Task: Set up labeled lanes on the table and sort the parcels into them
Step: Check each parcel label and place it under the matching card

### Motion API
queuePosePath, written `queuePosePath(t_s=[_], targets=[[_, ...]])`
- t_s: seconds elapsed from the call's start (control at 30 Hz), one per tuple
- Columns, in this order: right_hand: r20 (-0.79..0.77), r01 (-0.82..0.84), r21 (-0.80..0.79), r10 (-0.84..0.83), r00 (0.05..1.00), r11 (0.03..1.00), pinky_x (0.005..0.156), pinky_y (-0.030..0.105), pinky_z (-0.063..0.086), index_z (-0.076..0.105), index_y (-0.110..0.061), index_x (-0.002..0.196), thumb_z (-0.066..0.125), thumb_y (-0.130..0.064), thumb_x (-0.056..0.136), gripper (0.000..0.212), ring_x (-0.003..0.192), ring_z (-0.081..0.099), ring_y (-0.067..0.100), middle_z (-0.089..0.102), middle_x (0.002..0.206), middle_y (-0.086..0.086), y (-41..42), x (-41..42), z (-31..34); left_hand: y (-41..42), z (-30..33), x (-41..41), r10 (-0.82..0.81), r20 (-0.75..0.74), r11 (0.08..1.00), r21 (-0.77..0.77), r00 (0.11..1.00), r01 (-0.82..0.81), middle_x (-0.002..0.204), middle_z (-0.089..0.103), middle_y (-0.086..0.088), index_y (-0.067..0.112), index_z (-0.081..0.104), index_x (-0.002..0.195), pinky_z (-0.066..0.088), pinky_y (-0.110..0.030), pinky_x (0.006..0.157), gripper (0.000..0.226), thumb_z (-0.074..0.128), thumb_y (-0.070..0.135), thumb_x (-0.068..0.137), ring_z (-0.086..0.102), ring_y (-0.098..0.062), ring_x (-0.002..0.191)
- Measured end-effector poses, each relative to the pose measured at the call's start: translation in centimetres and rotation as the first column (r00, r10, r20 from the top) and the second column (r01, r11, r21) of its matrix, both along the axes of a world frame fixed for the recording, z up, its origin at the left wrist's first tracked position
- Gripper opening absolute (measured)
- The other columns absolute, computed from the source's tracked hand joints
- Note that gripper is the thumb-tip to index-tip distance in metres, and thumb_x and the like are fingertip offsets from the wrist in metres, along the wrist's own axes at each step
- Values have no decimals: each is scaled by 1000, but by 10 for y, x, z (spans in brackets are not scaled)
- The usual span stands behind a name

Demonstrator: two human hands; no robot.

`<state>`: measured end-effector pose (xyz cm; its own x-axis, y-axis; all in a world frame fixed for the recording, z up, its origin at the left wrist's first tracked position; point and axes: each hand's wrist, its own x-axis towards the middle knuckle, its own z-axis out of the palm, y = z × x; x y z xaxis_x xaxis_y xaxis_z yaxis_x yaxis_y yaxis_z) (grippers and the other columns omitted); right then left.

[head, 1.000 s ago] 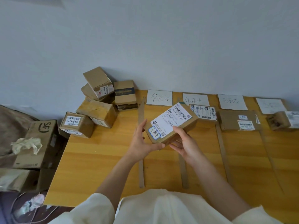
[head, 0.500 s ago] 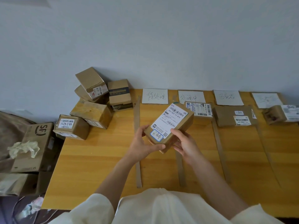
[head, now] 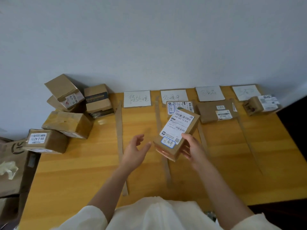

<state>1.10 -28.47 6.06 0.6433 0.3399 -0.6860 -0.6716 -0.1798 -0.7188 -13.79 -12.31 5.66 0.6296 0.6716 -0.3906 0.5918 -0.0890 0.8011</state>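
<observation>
My right hand [head: 193,149] grips a brown parcel [head: 178,132] with a white shipping label and a small blue-edged sticker, held tilted above the wooden table [head: 83,171]. My left hand [head: 135,151] is off the parcel, just to its left, fingers spread. Four handwritten paper labels [head: 137,99] lie along the far edge. Cardboard strips [head: 119,130] mark the lanes. One parcel [head: 180,107] lies in the second lane, a flat one [head: 216,112] in the third, and a small one [head: 261,104] in the fourth.
A heap of several unsorted parcels [head: 69,112] sits on the table's far left corner against the wall. Larger cardboard boxes [head: 11,166] with crumpled paper stand on the floor to the left. The table's right edge drops off near the fourth lane.
My left hand has let go of the parcel and opened. My right hand alone now carries it, shifted to the right toward the second and third lanes.
</observation>
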Motion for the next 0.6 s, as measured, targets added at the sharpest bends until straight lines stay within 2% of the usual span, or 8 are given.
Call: queuePosePath(t_s=[0.07,0.13,0.27,0.4,0.6], targets=[[12,61,-38,-61,998,997,66,26,46,62,-12,117,66,-34,86,38,82,68,14,75,95,1,-21,12,-1,-10,-5,10,-39,-34,999,10,999,39,127,57,6,21,49,134,46,-31,97,53,63,43,88,52,-12,118],[25,119,-83,-118,993,989,64,26,43,65,-13,112,64,-36,86,35,77,63,14,73,88,0,-43,25,-3,-22,-8,22,-93,-69,996,7,993,94,129,56,6,21,48,135,45,-30,95,53,62,43,89,52,-12,118],[30,203,-127,-201,979,971,70,31,43,67,-14,111,65,-39,83,37,84,62,19,73,100,7,-80,56,-6,-45,-14,48,-193,-143,981,-5,971,194,134,54,2,20,48,136,44,-32,94,51,61,40,91,50,-17,123],[48,215,-161,-209,977,963,69,28,48,66,-15,114,64,-38,84,38,87,65,17,73,106,4,-111,86,-11,-65,-17,74,-299,-227,953,-22,927,302,141,49,-2,21,44,139,44,-35,98,53,58,41,92,48,-21,128],[30,149,-211,-146,989,966,56,25,47,66,-18,103,58,-29,90,19,79,67,15,71,94,2,-146,129,-12,-89,-24,100,-360,-291,930,-39,887,364,144,47,-2,22,41,142,45,-36,97,57,56,46,92,47,-22,130]])
